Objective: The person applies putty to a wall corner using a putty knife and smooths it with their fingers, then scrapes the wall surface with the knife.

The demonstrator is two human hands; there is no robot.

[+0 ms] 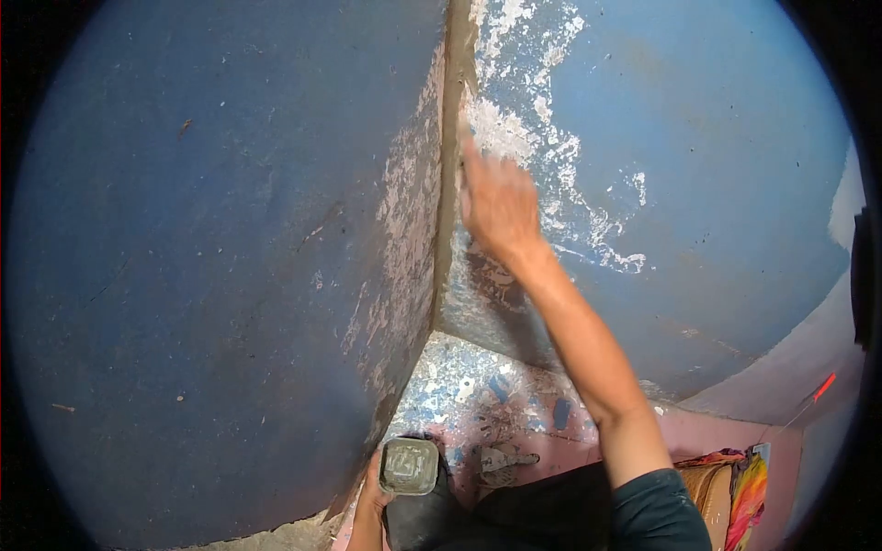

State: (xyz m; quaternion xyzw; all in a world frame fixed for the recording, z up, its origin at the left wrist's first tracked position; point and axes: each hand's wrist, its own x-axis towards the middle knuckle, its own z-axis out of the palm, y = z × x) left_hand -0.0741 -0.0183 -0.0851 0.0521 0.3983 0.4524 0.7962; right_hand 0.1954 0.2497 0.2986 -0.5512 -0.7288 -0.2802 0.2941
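My left hand [370, 484] holds a small square container [435, 468] by its side, low in front of my body. Greyish paste coats the inside of the container. My right hand [501, 202] is raised to the wall corner, its index finger stretched up along a strip of grey-brown filler [449, 147]. The fingertip is smeared by motion, and the other fingers look partly bent; no tool shows in this hand. Filler runs down the corner between the dark blue left wall [211, 230] and the lighter blue right wall [680, 184].
Paint has peeled off in a white patch [501, 129] beside the corner. Below lies a floor [441, 367] speckled with paint flakes. A foot [505, 464] stands on it. At lower right are a colourful cloth [749, 496] and a red-tipped thin object [825, 387].
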